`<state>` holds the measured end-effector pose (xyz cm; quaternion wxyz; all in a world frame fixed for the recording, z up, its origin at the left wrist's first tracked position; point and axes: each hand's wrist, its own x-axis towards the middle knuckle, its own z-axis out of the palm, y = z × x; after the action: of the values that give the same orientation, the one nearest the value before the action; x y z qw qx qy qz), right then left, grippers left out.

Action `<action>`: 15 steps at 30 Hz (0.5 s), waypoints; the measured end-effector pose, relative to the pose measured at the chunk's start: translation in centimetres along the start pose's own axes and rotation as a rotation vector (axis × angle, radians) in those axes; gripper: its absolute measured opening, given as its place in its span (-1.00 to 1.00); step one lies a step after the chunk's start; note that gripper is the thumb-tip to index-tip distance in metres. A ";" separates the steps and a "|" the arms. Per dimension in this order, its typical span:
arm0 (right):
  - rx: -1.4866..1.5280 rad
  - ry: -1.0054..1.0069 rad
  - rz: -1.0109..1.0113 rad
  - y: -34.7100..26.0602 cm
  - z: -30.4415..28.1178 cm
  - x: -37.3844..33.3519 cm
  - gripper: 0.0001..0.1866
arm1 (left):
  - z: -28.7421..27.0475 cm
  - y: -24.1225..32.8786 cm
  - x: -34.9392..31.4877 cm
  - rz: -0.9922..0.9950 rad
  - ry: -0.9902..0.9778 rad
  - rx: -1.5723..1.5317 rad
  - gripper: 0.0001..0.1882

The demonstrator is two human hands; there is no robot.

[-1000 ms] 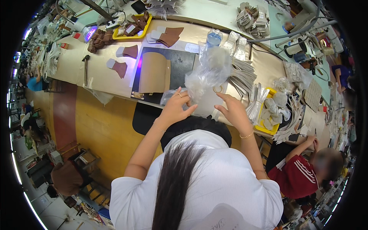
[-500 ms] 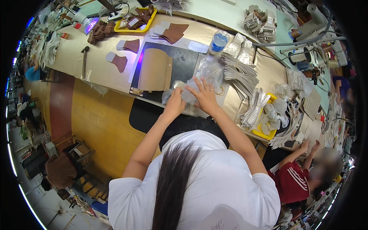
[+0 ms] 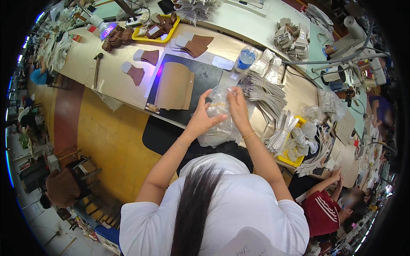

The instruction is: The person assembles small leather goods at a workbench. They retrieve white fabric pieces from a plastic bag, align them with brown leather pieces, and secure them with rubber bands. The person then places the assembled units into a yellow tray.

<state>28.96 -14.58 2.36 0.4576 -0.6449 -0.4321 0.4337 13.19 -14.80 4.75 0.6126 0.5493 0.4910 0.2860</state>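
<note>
A clear plastic bag (image 3: 215, 135) hangs upright over the table's front edge, with pale contents I cannot make out. A yellowish rubber band (image 3: 219, 104) lies across its gathered neck. My left hand (image 3: 205, 118) is wrapped round the bag's left side, thumb across the front. At the bag's top right, my right hand (image 3: 238, 106) is closed with bent fingers on the gathered plastic near the band. Just left of the bag, a tan board (image 3: 172, 85) rests on a black mat (image 3: 206, 70).
Brown and white cut pieces (image 3: 136, 74) lie at left, beside a hammer (image 3: 98, 70). A water bottle (image 3: 245, 59) stands behind the bag. Bundled grey strips (image 3: 265, 87) and a yellow tray (image 3: 291, 159) are at right. A co-worker in a red shirt (image 3: 321, 213) sits nearby.
The bag has come up off the tabletop and toward me, now upright. My left hand has gone round its side. The band, earlier near my right hand, is at the bag's neck.
</note>
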 end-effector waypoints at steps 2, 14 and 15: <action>-0.108 0.105 -0.303 -0.1 -0.9 -0.2 -0.81 | 0.0 -0.3 -0.2 -0.056 0.026 -0.048 -0.01; -0.358 -0.261 -0.396 -3.1 -3.0 -3.8 -0.91 | 0.5 0.1 -1.9 0.165 0.017 0.402 -0.19; -0.088 -0.292 -0.238 -2.4 -3.3 -3.9 -0.90 | 0.1 -0.2 -2.0 0.145 0.031 0.306 -0.18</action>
<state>30.70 -18.54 6.01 0.4094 -0.5390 -0.5856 0.4461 12.55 -16.63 5.11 0.4920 0.6658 0.4973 0.2595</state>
